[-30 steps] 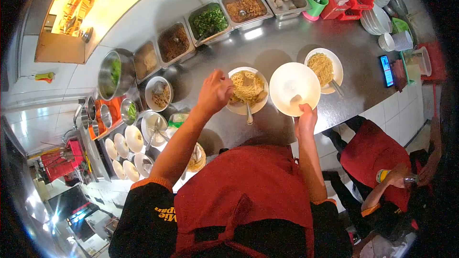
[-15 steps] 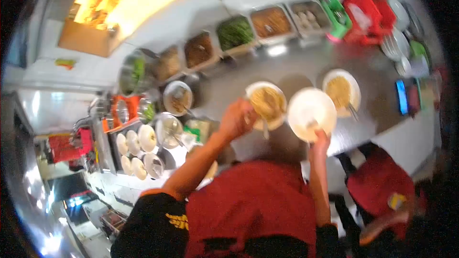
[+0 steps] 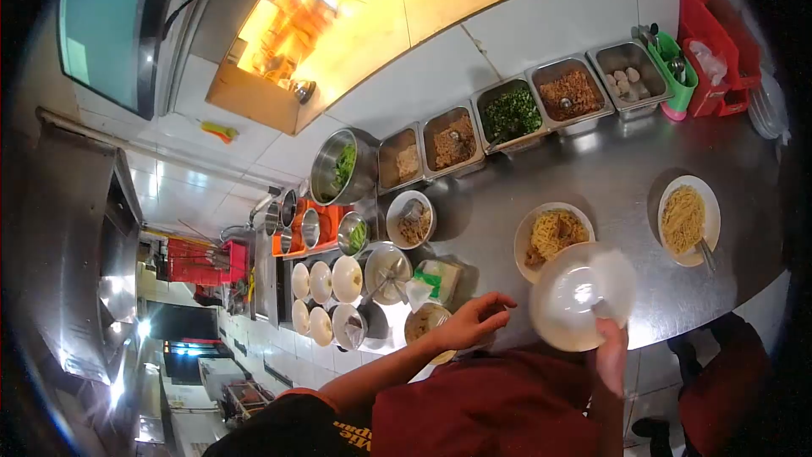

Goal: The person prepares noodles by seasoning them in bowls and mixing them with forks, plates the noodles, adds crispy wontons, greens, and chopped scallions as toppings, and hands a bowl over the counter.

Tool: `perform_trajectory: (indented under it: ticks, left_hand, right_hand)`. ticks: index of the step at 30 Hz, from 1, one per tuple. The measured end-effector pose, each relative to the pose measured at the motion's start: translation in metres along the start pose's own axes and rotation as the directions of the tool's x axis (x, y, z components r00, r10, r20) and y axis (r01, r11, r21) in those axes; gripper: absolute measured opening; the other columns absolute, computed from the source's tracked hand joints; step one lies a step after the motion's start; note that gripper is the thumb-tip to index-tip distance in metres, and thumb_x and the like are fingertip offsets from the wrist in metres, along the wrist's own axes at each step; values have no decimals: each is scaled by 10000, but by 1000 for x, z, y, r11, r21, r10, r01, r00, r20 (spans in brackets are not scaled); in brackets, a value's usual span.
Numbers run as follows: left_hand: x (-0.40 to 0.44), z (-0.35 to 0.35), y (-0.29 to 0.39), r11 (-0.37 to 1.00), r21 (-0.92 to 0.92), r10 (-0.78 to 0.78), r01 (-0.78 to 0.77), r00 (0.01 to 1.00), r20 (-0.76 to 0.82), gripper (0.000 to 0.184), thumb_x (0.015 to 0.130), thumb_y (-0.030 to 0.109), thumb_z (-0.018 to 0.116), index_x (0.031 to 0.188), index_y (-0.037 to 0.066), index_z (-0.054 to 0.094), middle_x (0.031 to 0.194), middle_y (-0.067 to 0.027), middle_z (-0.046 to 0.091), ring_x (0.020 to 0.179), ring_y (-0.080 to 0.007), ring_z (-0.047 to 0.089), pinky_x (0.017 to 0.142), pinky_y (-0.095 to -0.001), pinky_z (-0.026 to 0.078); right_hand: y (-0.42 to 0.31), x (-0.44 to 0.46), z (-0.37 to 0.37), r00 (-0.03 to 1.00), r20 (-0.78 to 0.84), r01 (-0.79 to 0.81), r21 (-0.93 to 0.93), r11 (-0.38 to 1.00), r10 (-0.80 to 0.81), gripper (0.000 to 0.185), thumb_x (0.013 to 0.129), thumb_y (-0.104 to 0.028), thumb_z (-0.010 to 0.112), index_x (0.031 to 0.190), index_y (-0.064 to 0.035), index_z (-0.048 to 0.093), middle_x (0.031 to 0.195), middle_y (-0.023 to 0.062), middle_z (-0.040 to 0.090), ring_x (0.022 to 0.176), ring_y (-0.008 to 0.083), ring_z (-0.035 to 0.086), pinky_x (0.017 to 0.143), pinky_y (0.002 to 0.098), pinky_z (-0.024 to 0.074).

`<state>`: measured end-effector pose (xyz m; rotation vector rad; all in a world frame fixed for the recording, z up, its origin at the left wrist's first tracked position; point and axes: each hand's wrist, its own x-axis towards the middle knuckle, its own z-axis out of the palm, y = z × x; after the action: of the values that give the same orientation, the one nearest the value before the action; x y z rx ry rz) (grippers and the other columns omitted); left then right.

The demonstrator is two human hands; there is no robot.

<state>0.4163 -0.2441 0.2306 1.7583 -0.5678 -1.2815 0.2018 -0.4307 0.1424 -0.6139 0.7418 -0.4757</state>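
Note:
My right hand (image 3: 611,357) grips a white bowl (image 3: 565,309) at its near rim, with the thumb over the inside; the bowl is tilted and its inside faces me. Behind it, partly covered by its edge, a plate of noodles (image 3: 558,233) rests on the steel counter. My left hand (image 3: 475,322) is open and holds nothing, its fingers stretched out over the counter edge. Nearest to it are a bowl with brown contents (image 3: 425,322) and a white and green packet (image 3: 436,281). Another plate of noodles (image 3: 683,216) stands at the right with a utensil on its rim.
Steel trays of toppings, among them chopped greens (image 3: 513,114), line the back of the steel counter (image 3: 474,211). Several small white bowls (image 3: 347,279) stand at the left near an orange tray (image 3: 311,224). Red bins (image 3: 719,46) sit back right. Another person (image 3: 723,398) is at the lower right.
My left hand has drawn back from the middle noodle plate toward the counter edge, its fingers now apart. The bowl in my right hand now overlaps that plate. The view has turned.

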Motion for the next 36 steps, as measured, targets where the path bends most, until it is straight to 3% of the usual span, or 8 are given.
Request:
perform_trajectory:
  ticks: [5, 7, 11, 13, 17, 21, 28, 36]
  left_hand:
    - [-36, -24, -12, 897, -439, 33, 58, 980, 196, 590, 971, 462, 511, 1350, 15, 446, 1274, -88, 533, 1153, -181, 509, 995, -354, 407]
    - [-55, -40, -42, 801, -596, 116, 61, 960, 255, 676, 971, 505, 480, 1431, 22, 369, 1407, -120, 468, 1267, -227, 473, 1076, -403, 375]
    - [-111, -51, -30, 903, -428, 27, -27, 1000, -7, 702, 991, 508, 417, 1485, 36, 255, 1461, -147, 401, 1312, -260, 434, 1091, -407, 358]
    - [-137, -58, -30, 753, -657, -131, -11, 978, -165, 718, 998, 543, 348, 1487, 26, 254, 1474, -159, 384, 1343, -286, 404, 1102, -424, 352]
    - [-210, -106, -85, 504, -850, -178, -151, 945, -274, 712, 1012, 547, 269, 1457, -7, 311, 1429, -179, 441, 1283, -320, 477, 1106, -447, 361]
    - [-291, -141, -106, 621, -591, -16, -515, 745, -666, 681, 1013, 548, 275, 1464, 40, 314, 1412, -162, 458, 1265, -314, 493, 1056, -464, 421]
    - [-421, -175, -183, 655, -361, -311, -663, 199, -929, 609, 1012, 525, 348, 1444, 96, 351, 1370, -63, 507, 1218, -232, 529, 980, -414, 465]
    - [-407, -162, -256, 516, -409, -526, -753, 99, -845, 555, 1015, 494, 360, 1401, 97, 394, 1309, -78, 545, 1133, -215, 571, 894, -378, 487]
  right_hand:
    - [-8, -47, 92, 973, 108, -200, -61, 978, 206, 461, 996, -233, 527, 1397, -33, 418, 1267, 95, 565, 1127, 189, 546, 960, 317, 434]
    - [14, -53, 110, 952, 292, -76, -74, 994, 95, 496, 1018, -262, 488, 1436, -33, 349, 1312, 115, 528, 1179, 207, 509, 991, 321, 411]
    - [37, -65, 149, 883, 462, 89, -333, 939, 80, 573, 1012, -307, 500, 1474, -44, 285, 1348, 130, 490, 1221, 220, 466, 1021, 324, 383]
    - [44, -73, 169, 731, 670, 281, -463, 841, 125, 634, 996, -343, 525, 1497, -72, 246, 1320, 132, 505, 1217, 233, 464, 990, 340, 415]
    - [49, -92, 202, 530, 747, 167, -557, 814, 402, 622, 983, -379, 537, 1480, -86, 302, 1287, 130, 529, 1144, 222, 527, 926, 352, 464]
    - [85, -90, 207, 369, 698, 52, -675, 736, 614, 507, 1013, -313, 456, 1450, -74, 364, 1348, 140, 499, 925, 175, 632, 728, 290, 512]
    - [106, -99, 218, 544, 423, 5, -866, 501, 725, 435, 987, -241, 511, 1377, -56, 456, 1224, 132, 590, 841, 164, 653, 672, 274, 512]
    - [122, -100, 239, 585, 338, 105, -933, 344, 738, 419, 967, -213, 554, 1341, -36, 480, 1192, 156, 601, 821, 170, 664, 647, 278, 521]
